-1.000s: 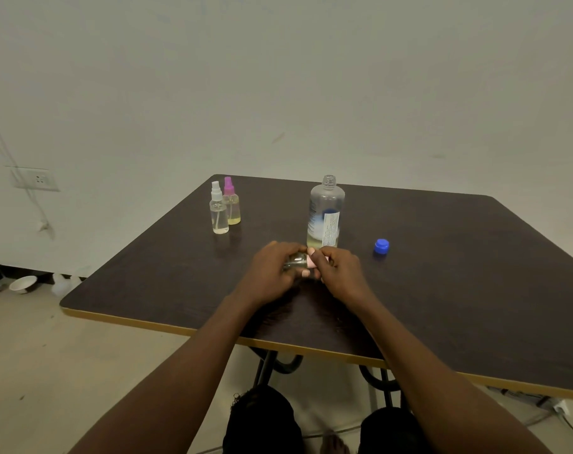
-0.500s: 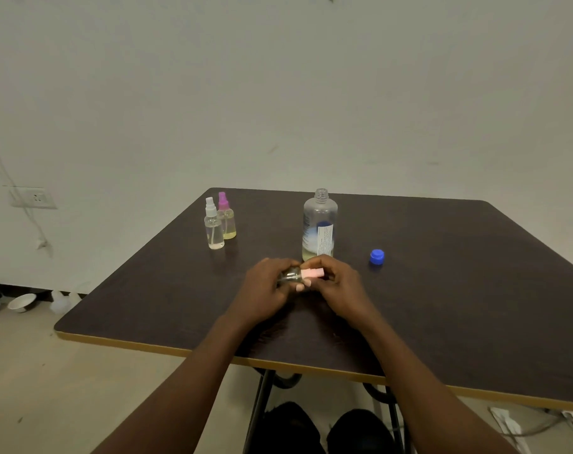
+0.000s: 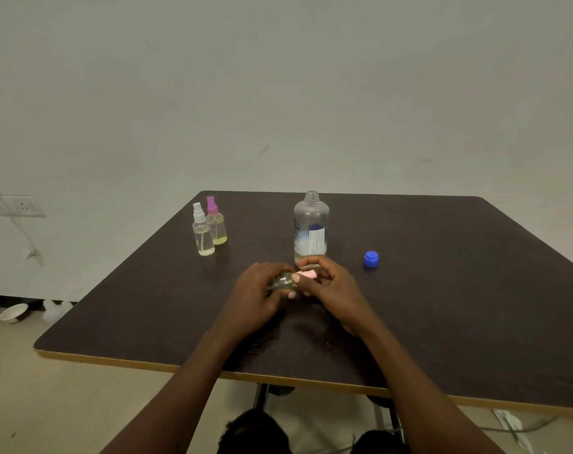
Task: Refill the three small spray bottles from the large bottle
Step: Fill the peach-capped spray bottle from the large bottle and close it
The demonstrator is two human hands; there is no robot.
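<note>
My left hand [image 3: 254,291] grips the clear body of a small spray bottle [image 3: 283,280] held sideways just above the dark table [image 3: 442,306]. My right hand [image 3: 327,283] pinches that bottle's pale pink spray top [image 3: 306,275]. Right behind my hands stands the large clear bottle [image 3: 311,227], uncapped, with a little yellowish liquid at its bottom. Its blue cap [image 3: 371,258] lies on the table to the right. At the back left stand two small spray bottles side by side: one with a white top [image 3: 202,232] and one with a magenta top [image 3: 215,222].
The table's pale front edge [image 3: 278,378] runs across the lower view, with my knees below it. A wall socket [image 3: 21,206] with a hanging cable is on the left wall. A white bowl [image 3: 13,312] and pale containers lie on the floor at left.
Both hands stay on the small bottle with the pink top; my right fingers have shifted a little around the top. The head camera tilted up, so the table sits lower in view.
</note>
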